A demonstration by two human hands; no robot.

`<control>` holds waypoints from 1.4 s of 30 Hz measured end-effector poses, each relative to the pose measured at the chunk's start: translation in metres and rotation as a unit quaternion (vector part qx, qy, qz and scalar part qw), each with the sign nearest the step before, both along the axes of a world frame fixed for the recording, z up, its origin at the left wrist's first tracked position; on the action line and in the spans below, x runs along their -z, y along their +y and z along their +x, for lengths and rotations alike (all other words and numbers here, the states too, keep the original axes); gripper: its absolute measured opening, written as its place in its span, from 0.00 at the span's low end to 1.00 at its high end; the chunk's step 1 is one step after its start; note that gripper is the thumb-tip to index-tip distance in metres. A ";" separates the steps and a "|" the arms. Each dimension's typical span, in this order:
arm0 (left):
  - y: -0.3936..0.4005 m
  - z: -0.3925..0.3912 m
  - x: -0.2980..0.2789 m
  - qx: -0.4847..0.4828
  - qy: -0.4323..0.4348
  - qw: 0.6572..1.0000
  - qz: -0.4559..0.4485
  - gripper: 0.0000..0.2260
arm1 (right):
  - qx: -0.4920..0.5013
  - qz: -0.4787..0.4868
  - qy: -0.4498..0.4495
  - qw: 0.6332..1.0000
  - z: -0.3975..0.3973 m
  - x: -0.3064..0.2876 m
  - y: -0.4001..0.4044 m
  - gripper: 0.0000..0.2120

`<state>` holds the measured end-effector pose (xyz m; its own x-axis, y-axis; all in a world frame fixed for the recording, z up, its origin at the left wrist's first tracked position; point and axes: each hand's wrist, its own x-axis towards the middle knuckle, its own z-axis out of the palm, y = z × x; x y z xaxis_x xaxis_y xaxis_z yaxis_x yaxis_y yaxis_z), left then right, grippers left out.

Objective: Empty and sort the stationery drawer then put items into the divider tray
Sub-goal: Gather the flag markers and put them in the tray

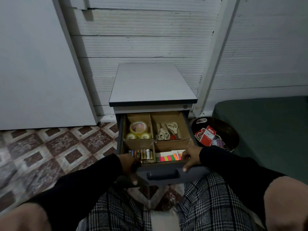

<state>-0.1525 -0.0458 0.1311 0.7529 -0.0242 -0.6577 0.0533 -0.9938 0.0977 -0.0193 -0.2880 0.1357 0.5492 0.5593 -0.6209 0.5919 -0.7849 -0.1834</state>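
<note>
The open drawer (166, 170) holds a four-compartment cardboard divider tray (153, 130).

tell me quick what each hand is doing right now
Left hand: grips the left end of the drawer front, fingers curled over it.
Right hand: grips the drawer front's right end, thumb inside, fingers over the edge.
</note>
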 end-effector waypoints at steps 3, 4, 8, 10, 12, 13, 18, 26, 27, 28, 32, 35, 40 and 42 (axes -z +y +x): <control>-0.001 -0.003 -0.003 0.062 -0.025 0.996 0.054 0.28 | -0.079 -0.070 -0.043 0.993 -0.007 -0.005 0.004 0.33; -0.001 -0.005 -0.004 0.072 -0.035 0.995 0.064 0.26 | -0.099 -0.089 -0.057 0.989 -0.009 -0.006 0.005 0.33; 0.001 -0.006 -0.001 0.088 -0.050 0.991 0.089 0.25 | -0.135 -0.106 -0.098 0.980 -0.012 -0.004 0.008 0.28; 0.001 -0.006 -0.002 0.095 -0.048 0.990 0.097 0.25 | -0.147 -0.102 -0.108 0.978 -0.012 -0.004 0.007 0.26; 0.000 -0.005 -0.004 0.114 -0.047 0.987 0.106 0.25 | -0.155 -0.102 -0.109 0.977 -0.010 -0.005 0.006 0.25; -0.001 -0.005 -0.004 0.124 -0.047 0.985 0.112 0.25 | -0.160 -0.100 -0.107 0.976 -0.009 -0.006 0.005 0.25; 0.000 -0.004 -0.007 0.151 -0.056 0.979 0.126 0.27 | -0.185 -0.104 -0.102 0.972 -0.004 -0.009 0.007 0.24; 0.009 0.011 -0.010 0.137 -0.059 0.984 0.100 0.25 | -0.194 -0.098 -0.103 0.971 0.011 -0.010 0.014 0.23; 0.013 0.014 -0.009 0.130 -0.064 0.984 0.101 0.24 | -0.189 -0.093 -0.106 0.972 0.014 -0.010 0.015 0.22; 0.016 0.019 -0.009 0.124 -0.068 0.985 0.101 0.24 | -0.185 -0.089 -0.107 0.973 0.018 -0.010 0.018 0.22; 0.029 0.037 -0.006 0.100 -0.077 0.987 0.098 0.24 | -0.169 -0.071 -0.110 0.977 0.039 -0.008 0.026 0.21; 0.041 0.053 0.000 0.069 -0.087 0.989 0.101 0.23 | -0.139 -0.044 -0.118 0.982 0.060 -0.003 0.029 0.21; 0.061 0.068 0.008 0.009 -0.167 0.979 0.118 0.22 | -0.058 0.030 -0.171 0.983 0.087 0.010 0.028 0.22; 0.065 0.071 0.013 -0.036 -0.237 0.962 0.128 0.28 | -0.004 0.067 -0.232 0.970 0.092 0.016 0.026 0.33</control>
<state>-0.0817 0.0191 0.1178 0.9633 0.1567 -0.2179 0.1330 -0.9839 -0.1192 0.0725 -0.2617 0.1197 0.7474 0.6234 -0.2295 0.6412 -0.7674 0.0038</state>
